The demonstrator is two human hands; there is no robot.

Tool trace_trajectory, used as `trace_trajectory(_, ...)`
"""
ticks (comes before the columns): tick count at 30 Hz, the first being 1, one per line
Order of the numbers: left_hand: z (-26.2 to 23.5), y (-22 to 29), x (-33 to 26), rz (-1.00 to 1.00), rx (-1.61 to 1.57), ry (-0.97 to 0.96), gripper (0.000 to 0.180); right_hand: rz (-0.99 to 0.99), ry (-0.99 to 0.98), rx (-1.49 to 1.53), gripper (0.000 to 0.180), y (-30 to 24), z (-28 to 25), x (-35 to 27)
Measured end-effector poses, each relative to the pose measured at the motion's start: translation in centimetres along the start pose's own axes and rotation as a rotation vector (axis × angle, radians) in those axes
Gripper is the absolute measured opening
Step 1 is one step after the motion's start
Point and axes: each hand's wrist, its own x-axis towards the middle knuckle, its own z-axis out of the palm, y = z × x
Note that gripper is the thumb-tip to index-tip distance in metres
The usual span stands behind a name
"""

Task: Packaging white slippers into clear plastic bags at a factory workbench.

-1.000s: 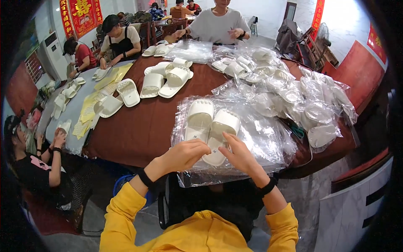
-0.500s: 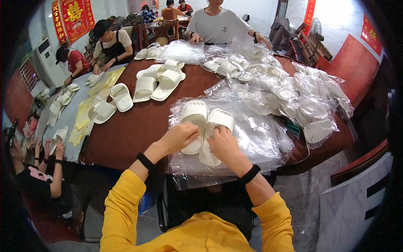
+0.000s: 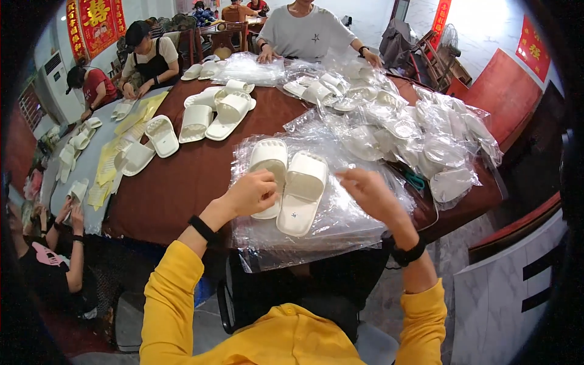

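A pair of white slippers lies side by side, soles up, on a stack of clear plastic bags (image 3: 340,234) at the near edge of the round brown table (image 3: 170,188). My left hand (image 3: 252,191) is curled over the near end of the left slipper (image 3: 267,159) and grips it. The right slipper (image 3: 301,194) lies free between my hands. My right hand (image 3: 368,190) is a little to the right of the pair, fingers pinched together on the top clear bag. Both my sleeves are yellow, with a dark band on each wrist.
Bagged slippers (image 3: 426,140) are heaped on the table's right half. Loose white slippers (image 3: 216,112) lie at the far left, and green scissors (image 3: 415,180) lie by the heap. Other people sit at the far side (image 3: 304,33) and at a grey table (image 3: 91,164) on the left.
My right hand has left the slippers and moved to the right onto the bags. My left hand stays on the left slipper. The view has shifted slightly.
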Motion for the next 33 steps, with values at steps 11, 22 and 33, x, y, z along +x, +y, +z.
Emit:
trace_trajectory(11, -3.2, 0.0, -1.4, -0.036, -0.062, -0.091, 0.017, 0.031, -0.088, -0.064, 0.028, 1.8, -2.0, 1.8)
trace_trajectory(22, -1.9, -0.1, -0.6, 0.017, -0.008, -0.036, 0.017, -0.048, -0.137, -0.225, 0.027, 5.1, -0.7, 8.9)
trace_trajectory(33, -1.3, -0.1, -0.1, -0.019, 0.107, 0.066, 0.013, 0.325, -0.012, -0.3, 0.028, 9.9, 6.5, 12.3)
